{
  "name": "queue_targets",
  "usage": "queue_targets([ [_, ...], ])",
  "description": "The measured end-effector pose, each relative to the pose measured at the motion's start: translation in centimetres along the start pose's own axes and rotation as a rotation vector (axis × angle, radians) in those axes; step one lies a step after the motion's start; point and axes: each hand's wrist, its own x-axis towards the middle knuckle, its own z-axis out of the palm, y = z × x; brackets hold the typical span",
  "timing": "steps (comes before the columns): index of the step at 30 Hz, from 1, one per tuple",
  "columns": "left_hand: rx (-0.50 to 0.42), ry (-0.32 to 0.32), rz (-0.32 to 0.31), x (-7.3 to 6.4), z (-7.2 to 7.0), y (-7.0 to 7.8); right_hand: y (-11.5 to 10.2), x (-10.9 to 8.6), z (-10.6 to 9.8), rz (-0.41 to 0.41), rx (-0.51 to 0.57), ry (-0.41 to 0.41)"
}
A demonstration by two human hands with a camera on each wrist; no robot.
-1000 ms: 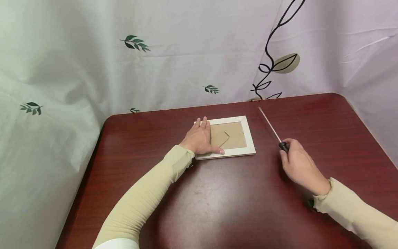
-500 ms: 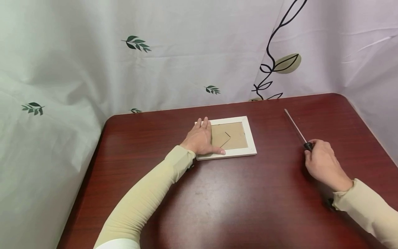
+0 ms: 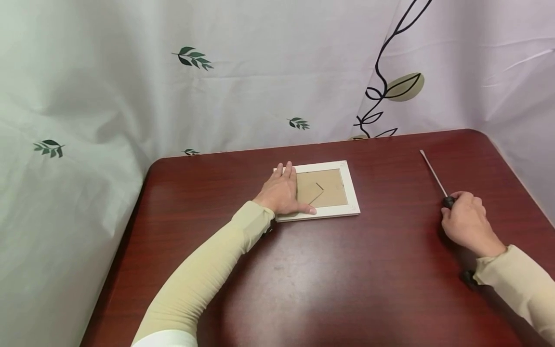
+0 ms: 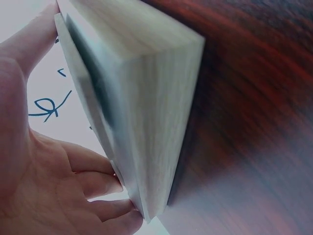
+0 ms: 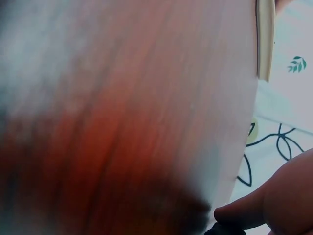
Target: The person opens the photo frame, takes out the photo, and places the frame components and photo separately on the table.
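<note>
A white picture frame (image 3: 352, 193) lies back side up near the far edge of the table, its brown backing board (image 3: 331, 193) marked by an angled cut. My left hand (image 3: 279, 195) rests on the frame's left end, fingers extended and thumb along the near border. In the left wrist view the frame's side (image 4: 159, 107) rises beside the palm and fingers (image 4: 100, 183). Off to the right, my right hand (image 3: 470, 224) grips a screwdriver (image 3: 448, 202) by its black handle, the thin metal shaft pointing away. The right wrist view shows only the thumb (image 5: 288, 196) and a bit of dark handle.
The reddish-brown table (image 3: 321, 274) has rounded far corners and a glossy surface. A pale curtain (image 3: 243, 96) printed with leaves and a black vine hangs close behind its far edge and along the left side.
My right hand has moved to the right with the screwdriver, away from the picture frame. My left hand has stayed in place on the frame.
</note>
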Motion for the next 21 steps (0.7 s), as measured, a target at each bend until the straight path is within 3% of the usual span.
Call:
queue_targets([
  [10,-0.008,0.002,0.000,-0.11,-0.11,0.09,0.03,0.08,-0.38,0.056,-0.009,-0.020],
  [18,0.000,-0.006,0.007,-0.01,-0.06,0.07,0.15,-0.05,-0.25,0.034,-0.033,-0.017],
  [21,0.008,-0.017,0.007,-0.07,-0.11,0.03,-0.17,-0.26,-0.01,0.004,-0.056,0.024],
])
